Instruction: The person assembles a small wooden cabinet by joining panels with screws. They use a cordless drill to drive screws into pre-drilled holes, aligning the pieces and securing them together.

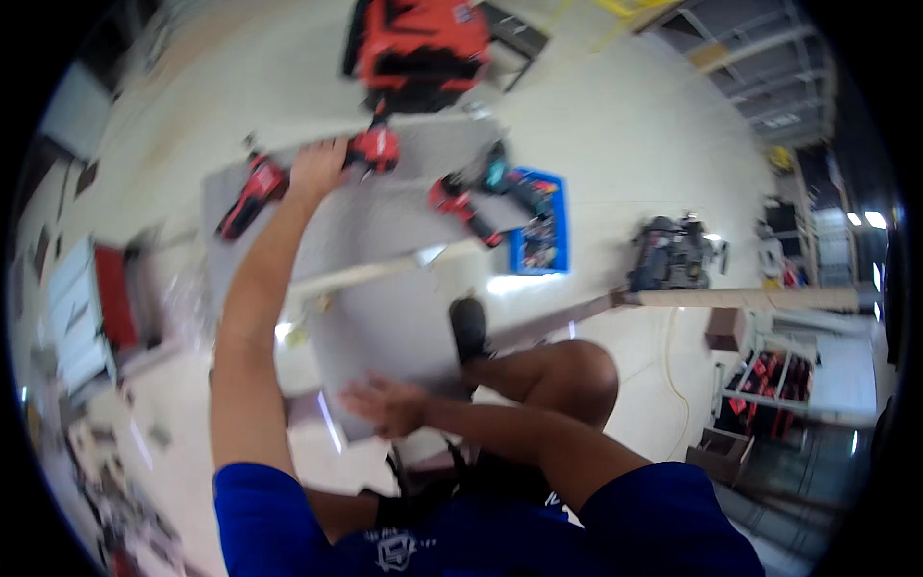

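My left hand (pixel 318 165) reaches far forward over the grey work surface (pixel 375 226), its fingers closed round a red and black cordless drill (pixel 377 149). Just left of it lies another red and black power tool (pixel 255 197). My right hand (pixel 385 404) is open and holds nothing, blurred by motion, above a lower grey panel (pixel 385 322) close to my body. Right of centre lie a third red and black tool (pixel 464 206) and a teal and black drill (pixel 500 175). The teal drill overlaps a blue bin (pixel 563 226) of small parts.
Beyond the work surface stands a red and black tool bag (pixel 423 48). A pile of dark equipment (pixel 670 252) sits on the floor to the right, near a long wooden beam (pixel 750 298). A white and red cabinet (pixel 91 303) is at the left. My bent knee (pixel 586 380) is beside the lower panel.
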Tool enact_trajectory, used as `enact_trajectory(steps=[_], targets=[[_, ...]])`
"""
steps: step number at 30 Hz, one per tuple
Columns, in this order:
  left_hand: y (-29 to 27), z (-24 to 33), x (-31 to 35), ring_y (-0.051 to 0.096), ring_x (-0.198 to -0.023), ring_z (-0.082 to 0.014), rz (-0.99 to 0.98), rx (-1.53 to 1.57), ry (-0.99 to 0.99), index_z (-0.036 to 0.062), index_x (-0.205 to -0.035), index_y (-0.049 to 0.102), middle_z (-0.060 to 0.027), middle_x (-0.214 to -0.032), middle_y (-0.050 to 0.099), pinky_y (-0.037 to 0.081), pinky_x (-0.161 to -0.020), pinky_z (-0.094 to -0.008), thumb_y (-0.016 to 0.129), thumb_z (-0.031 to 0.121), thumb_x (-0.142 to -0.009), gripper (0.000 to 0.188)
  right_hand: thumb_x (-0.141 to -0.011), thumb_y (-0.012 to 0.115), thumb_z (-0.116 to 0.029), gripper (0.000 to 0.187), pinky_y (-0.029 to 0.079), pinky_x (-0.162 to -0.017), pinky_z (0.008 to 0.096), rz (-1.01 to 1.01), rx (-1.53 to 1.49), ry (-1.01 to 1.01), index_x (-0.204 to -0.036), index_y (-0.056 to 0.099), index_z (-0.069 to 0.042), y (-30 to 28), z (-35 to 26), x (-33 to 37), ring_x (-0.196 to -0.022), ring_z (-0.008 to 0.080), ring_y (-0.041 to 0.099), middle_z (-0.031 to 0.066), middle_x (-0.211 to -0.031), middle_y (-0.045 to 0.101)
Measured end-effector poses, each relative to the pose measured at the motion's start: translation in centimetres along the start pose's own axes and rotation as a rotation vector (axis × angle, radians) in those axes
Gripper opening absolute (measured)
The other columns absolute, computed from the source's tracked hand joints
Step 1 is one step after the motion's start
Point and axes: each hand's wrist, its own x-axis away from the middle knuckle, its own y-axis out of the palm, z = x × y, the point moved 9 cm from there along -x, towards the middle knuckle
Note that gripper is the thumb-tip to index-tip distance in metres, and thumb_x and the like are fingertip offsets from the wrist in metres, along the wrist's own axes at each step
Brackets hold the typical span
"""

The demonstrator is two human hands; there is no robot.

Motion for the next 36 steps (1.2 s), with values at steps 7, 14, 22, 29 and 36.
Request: enact_trajectory(steps=[7,14,22,29,36], targets=[[-24.0,-6.1,25.0,0.066,-0.107,-0.0307,0.163,0.737,-0.237,0.0104,-0.142,0.049,-0.0172,-0.126,0.065,0.051,-0.097,-0.0466,0.079,0.027,-0.077,0.074,-0.085,0.065,-0.051,0.086,0.013,-0.122,0.0567,-0.173,0.312,0.105,-0.15,0.037,-0.003,-1.7,-0.9,-2.2,-0.152,0.0293,0.019,0.0115,-0.162,0.027],[-28.9,3.2,50.9,0.063,-0.067,-0.0135,-0.205,1.672,-0.727,-0.0016,-0.11,0.062,-0.0062,-0.079,0.065,0.053,-0.063,-0.0294,0.067,0.005,-0.083,0.029,-0.08,0.067,-0.049,0.088,0.014,-0.121,0.0576,-0.161,0.422,0.043,-0.148,0.039,0.0,-1.2,-2.3,-2.2,-0.152,0.0316,0.019,0.0117,-0.163,0.026],[-23.8,6.3,58.0,0.066,-0.074,-0.016,-0.099,1.492,-0.939,-0.0023,-0.105,0.057,-0.0086,-0.081,0.065,0.054,-0.067,-0.0321,0.065,-0.001,-0.075,0.031,-0.074,0.073,-0.04,0.089,0.017,-0.119,0.061,-0.081,0.415,-0.019,-0.146,0.04,0.002,-1.0,-3.0,-2.3,-0.15,0.0373,0.024,0.0155,-0.161,0.029],[-19.9,8.1,58.2,0.066,-0.086,-0.0387,-0.171,1.249,-0.767,0.0074,-0.143,0.041,-0.0223,-0.094,0.065,0.052,-0.081,-0.0402,0.062,0.001,-0.074,0.072,-0.074,0.074,-0.041,0.086,0.019,-0.119,0.0606,-0.089,0.422,0.012,-0.144,0.044,0.0,-1.0,-2.9,-2.3,-0.149,0.0359,0.026,0.0136,-0.161,0.032],[-19.9,11.6,56.4,0.067,-0.099,-0.0393,-0.259,1.272,-0.659,0.0098,-0.147,0.04,-0.0234,-0.119,0.062,0.052,-0.087,-0.0391,0.064,-0.004,-0.072,0.08,-0.078,0.07,-0.045,0.083,0.019,-0.12,0.0564,-0.075,0.432,0.012,-0.144,0.046,-0.002,-2.4,-3.0,-2.2,-0.149,0.0311,0.026,0.0102,-0.161,0.031]])
